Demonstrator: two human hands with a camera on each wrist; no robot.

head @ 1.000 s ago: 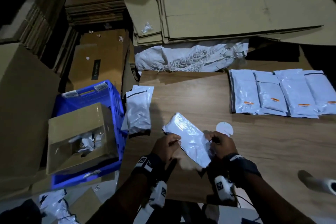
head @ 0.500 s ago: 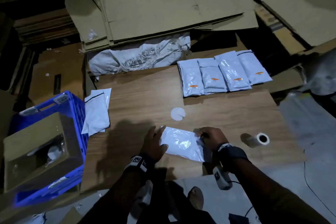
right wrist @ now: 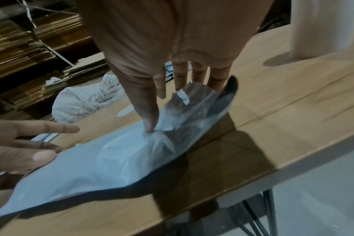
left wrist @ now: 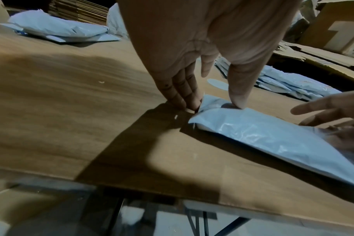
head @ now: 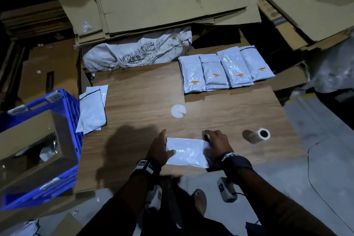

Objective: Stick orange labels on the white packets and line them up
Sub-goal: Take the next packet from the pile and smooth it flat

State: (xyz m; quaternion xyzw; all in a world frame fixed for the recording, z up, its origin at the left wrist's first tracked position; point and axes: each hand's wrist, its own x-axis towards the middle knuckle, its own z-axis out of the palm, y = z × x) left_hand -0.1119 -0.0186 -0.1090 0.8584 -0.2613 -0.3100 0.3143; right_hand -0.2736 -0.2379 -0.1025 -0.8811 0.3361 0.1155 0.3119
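White packet [head: 186, 152] lies flat near the front edge of the table [head: 239, 113], btw my two hands. Left hand [head: 159, 147]: fingers straight, thumb pressing its left end. Right hand [head: 215, 142]: thumb and fingers pinch the crumpled flap at the right end.

Risks as I judge them: the slick film could slide under the left hand's flat press and skew; the bunched flap could leave wrinkles where a label goes, so it lifts; being so near the edge, a tug could pull it off.

Count: 1 packet in hand w/o label; 4 labelled packets [head: 226, 71] in a row at the far right; approx 2 unlabelled packets [head: 92, 113] stacked left; 1 roll [head: 258, 136]; 1 white disc [head: 178, 111]; 1 blue crate [head: 65, 113].
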